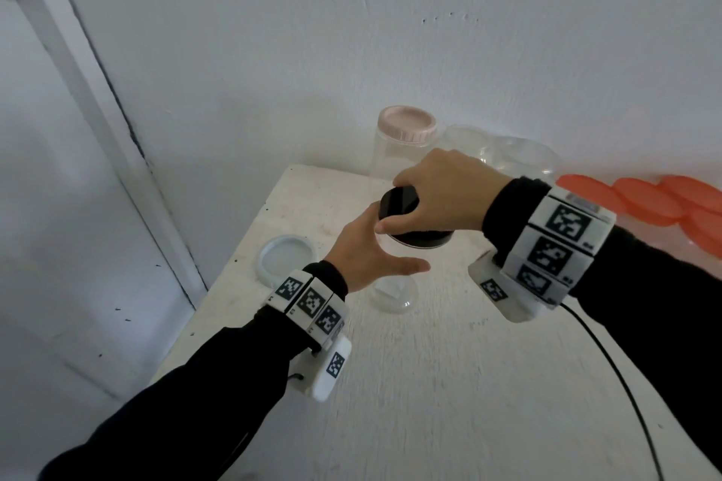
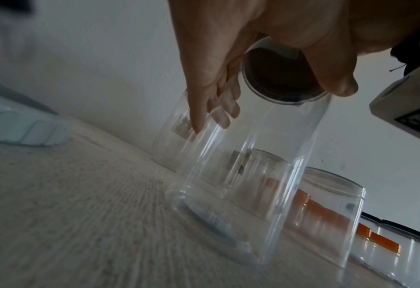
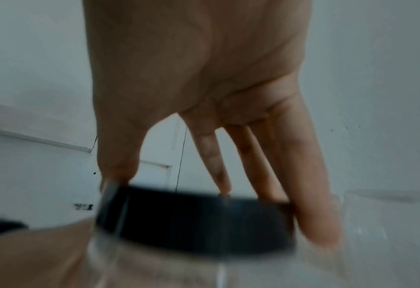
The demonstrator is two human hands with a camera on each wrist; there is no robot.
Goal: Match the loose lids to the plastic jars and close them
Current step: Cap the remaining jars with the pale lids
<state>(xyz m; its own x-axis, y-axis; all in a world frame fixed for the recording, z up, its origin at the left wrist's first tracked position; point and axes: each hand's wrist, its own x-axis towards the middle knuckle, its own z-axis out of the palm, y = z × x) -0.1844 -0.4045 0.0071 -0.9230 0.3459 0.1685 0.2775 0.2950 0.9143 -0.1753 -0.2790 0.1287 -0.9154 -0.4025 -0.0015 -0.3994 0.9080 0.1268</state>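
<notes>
A tall clear plastic jar (image 1: 392, 297) stands near the middle of the white table (image 1: 429, 383). On its mouth sits a black lid (image 1: 400, 203). My right hand (image 1: 437, 195) comes down from above, and its thumb and fingers curl round the lid's rim. My left hand (image 1: 371, 248) holds the jar's upper body just under the lid, thumb across the front, fingers behind. The left wrist view looks through the jar (image 2: 241, 185) at the lid's dark underside (image 2: 278, 74). In the right wrist view the black lid (image 3: 196, 220) is blurred between my fingers (image 3: 310, 194).
Behind stands a clear jar with a pink lid (image 1: 406, 125), and to its right open clear jars (image 1: 523, 156). Several orange lids (image 1: 640, 199) lie at the far right. A pale bluish lid (image 1: 287, 256) rests near the table's left edge. A black cable (image 1: 625, 383) crosses the right side.
</notes>
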